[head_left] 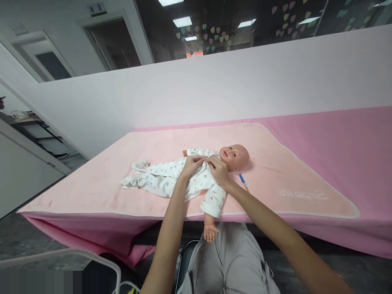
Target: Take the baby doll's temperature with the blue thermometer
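Note:
A baby doll (235, 157) lies on its back on a light pink blanket (290, 179), head to the right. It wears a white printed romper (159, 181). One doll arm hangs over the table's front edge. My left hand (191, 164) and my right hand (218, 168) both rest on the doll's chest. Their fingers pinch the romper's front near the collar.
A blue pen (243, 181) lies on the blanket just right of the doll's shoulder. The blanket covers a table with a darker pink cloth (352, 139). A white partition wall (214, 90) stands behind. My grey-trousered lap (232, 261) sits below the table edge.

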Demonstrator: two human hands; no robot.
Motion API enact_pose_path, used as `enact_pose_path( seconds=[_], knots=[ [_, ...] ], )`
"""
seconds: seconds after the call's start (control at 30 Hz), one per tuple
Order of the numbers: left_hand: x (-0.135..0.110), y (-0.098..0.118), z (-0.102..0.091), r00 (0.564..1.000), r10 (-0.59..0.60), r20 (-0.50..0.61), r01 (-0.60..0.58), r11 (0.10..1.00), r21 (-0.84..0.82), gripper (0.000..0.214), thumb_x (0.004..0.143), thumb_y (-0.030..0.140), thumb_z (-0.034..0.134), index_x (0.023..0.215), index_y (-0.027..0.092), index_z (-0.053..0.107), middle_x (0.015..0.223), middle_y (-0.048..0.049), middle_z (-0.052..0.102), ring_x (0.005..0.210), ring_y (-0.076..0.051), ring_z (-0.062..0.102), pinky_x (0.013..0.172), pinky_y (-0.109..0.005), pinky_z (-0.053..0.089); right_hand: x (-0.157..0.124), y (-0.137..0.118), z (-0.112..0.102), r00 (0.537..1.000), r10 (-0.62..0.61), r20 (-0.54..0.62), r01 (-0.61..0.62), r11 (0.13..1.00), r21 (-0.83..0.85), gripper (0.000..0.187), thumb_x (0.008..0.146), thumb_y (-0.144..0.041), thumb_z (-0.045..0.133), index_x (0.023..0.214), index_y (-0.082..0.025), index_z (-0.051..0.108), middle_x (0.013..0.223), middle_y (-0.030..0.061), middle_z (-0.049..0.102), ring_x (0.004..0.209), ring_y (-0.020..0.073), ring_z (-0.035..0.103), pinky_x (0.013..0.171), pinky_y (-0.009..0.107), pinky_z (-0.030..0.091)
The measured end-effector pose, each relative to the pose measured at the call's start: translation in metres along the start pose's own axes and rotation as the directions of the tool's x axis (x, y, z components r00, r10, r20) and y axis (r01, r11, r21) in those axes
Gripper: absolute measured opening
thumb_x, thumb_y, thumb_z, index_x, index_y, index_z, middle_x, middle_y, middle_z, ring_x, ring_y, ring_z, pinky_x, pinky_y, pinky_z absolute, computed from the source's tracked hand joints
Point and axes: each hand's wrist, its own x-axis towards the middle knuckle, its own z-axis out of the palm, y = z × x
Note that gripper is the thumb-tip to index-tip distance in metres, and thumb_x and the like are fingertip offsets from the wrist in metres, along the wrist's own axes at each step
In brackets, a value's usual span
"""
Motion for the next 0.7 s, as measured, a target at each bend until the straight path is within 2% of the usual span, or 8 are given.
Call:
enact_pose_path(
  seconds=[0.17, 0.37, 0.7],
  knots=[
    [-0.003, 0.008, -0.001, 0.997, 0.046, 0.059, -0.050, 0.996, 0.069, 0.034, 0.069, 0.041, 0.064, 0.090, 0.015, 0.071, 0.085, -0.0068, 0.070, 0.084, -0.018, 0.059, 0.079, -0.030, 0.045, -0.001, 0.000, 0.001, 0.999, 0.036, 0.002, -0.036, 0.999, -0.023, 0.024, 0.089, -0.019, 0.039, 0.097, -0.021, 0.062, 0.093, 0.0045, 0.066, 0.086, 0.0169, 0.060, 0.077, 0.030, 0.047],
    [-0.004, 0.008, 0.000, 0.995, 0.072, 0.069, -0.085, 0.976, 0.199, 0.040, 0.065, 0.041, 0.067, 0.094, 0.014, 0.070, 0.071, -0.0025, 0.065, 0.063, -0.012, 0.052, 0.065, -0.028, 0.045, -0.003, 0.001, 0.002, 0.998, 0.058, 0.027, -0.054, 0.988, -0.146, 0.024, 0.090, -0.019, 0.039, 0.099, -0.019, 0.061, 0.091, 0.0072, 0.065, 0.089, 0.0188, 0.059, 0.079, 0.030, 0.046],
    [-0.002, 0.004, -0.001, 0.989, 0.061, 0.132, -0.081, 0.984, 0.157, 0.031, 0.072, 0.039, 0.060, 0.091, 0.017, 0.071, 0.086, -0.0037, 0.070, 0.083, -0.018, 0.059, 0.081, -0.033, 0.044, -0.003, 0.000, 0.002, 0.999, 0.050, 0.005, -0.048, 0.980, -0.193, 0.024, 0.091, -0.024, 0.038, 0.098, -0.019, 0.060, 0.091, 0.0058, 0.066, 0.086, 0.0188, 0.059, 0.078, 0.030, 0.043]
  ],
)
